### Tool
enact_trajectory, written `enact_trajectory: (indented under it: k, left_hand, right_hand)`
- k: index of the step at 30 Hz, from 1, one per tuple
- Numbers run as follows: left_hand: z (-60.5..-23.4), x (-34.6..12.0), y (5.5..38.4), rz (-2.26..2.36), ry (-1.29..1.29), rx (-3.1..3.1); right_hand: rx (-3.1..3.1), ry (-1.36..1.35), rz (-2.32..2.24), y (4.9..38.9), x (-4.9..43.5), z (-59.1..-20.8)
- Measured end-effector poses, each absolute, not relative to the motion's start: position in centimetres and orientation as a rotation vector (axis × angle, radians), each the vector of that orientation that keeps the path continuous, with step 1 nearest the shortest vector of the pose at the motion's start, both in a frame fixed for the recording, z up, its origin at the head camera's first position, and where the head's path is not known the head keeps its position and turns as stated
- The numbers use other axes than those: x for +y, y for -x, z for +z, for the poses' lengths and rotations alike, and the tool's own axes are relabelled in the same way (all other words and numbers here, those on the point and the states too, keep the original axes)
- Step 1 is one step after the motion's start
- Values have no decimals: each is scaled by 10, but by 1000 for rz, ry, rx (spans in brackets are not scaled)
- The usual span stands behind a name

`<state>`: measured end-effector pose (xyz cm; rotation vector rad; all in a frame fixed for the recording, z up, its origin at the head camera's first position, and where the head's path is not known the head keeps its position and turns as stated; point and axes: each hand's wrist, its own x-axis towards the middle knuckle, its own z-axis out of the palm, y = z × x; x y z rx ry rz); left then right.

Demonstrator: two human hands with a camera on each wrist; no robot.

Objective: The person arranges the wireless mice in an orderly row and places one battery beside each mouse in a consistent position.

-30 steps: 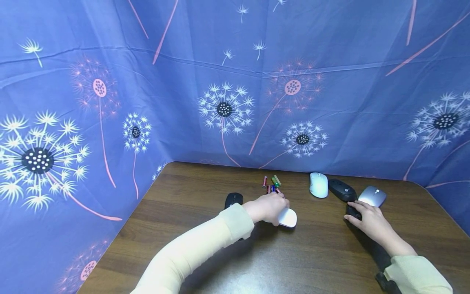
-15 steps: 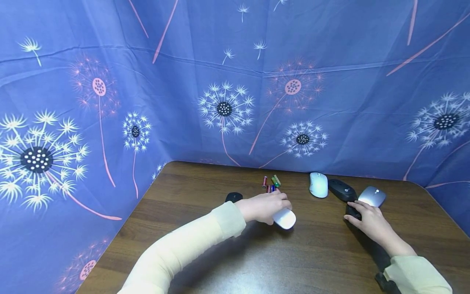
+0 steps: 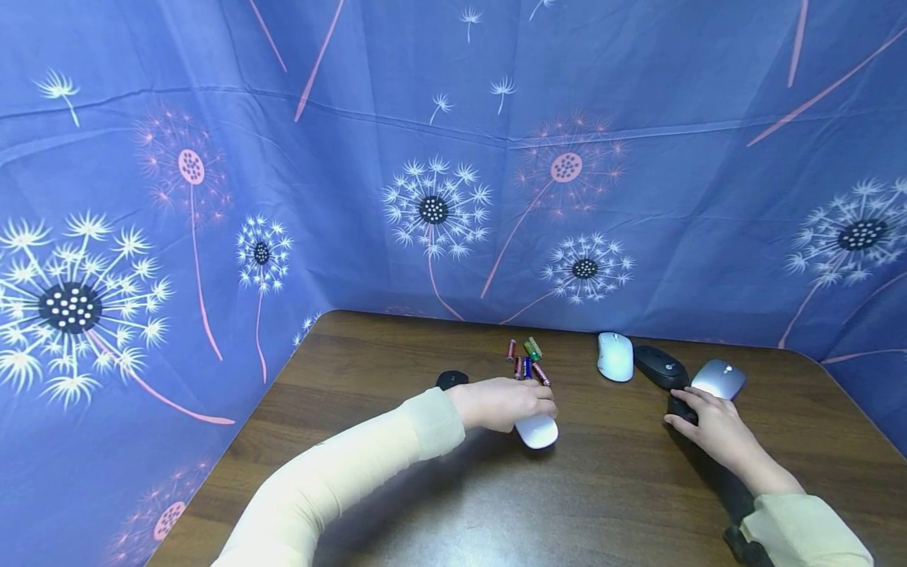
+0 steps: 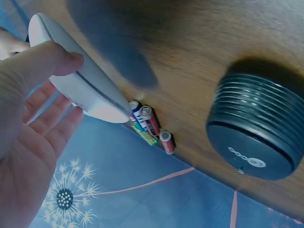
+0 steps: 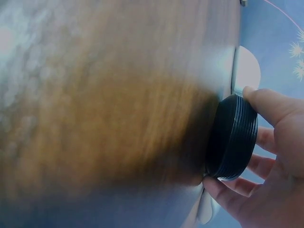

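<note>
My left hand (image 3: 501,404) grips a white computer mouse (image 3: 538,433) near the middle of the table, thumb on one side and fingers on the other. In the left wrist view this mouse (image 4: 88,78) is tilted, its shadow falling on the wood apart from it. Just beyond the hand lie several small batteries (image 3: 527,368), red, blue and green. At the right, my right hand (image 3: 716,429) holds a black computer mouse (image 3: 682,409) resting on the table. The right wrist view shows the ribbed sides of that mouse (image 5: 232,137) between thumb and fingers.
Behind my left wrist sits another black ribbed mouse (image 3: 452,379), partly hidden. A white mouse (image 3: 615,357), a black mouse (image 3: 661,367) and a silver mouse (image 3: 719,379) stand along the back right. A blue dandelion-print cloth (image 3: 340,197) hangs behind the wooden table (image 3: 609,496).
My left hand has carried the white mouse leftward and slightly nearer, turning it a little; the batteries it covered now show. My right hand stays in place on the black mouse.
</note>
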<state>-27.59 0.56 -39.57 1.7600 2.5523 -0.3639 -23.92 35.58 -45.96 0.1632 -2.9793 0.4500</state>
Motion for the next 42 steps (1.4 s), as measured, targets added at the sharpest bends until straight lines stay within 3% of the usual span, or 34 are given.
enact_trajectory:
  k: [35,42]
  left_hand:
    - [-426,-4,286,-388,-1878,2522]
    - [-415,-6,277,-77,-1597,2688]
  right_hand:
    - [-2972,-187,449,240,355,-458]
    - [-2964,-188,438,239,355,-459]
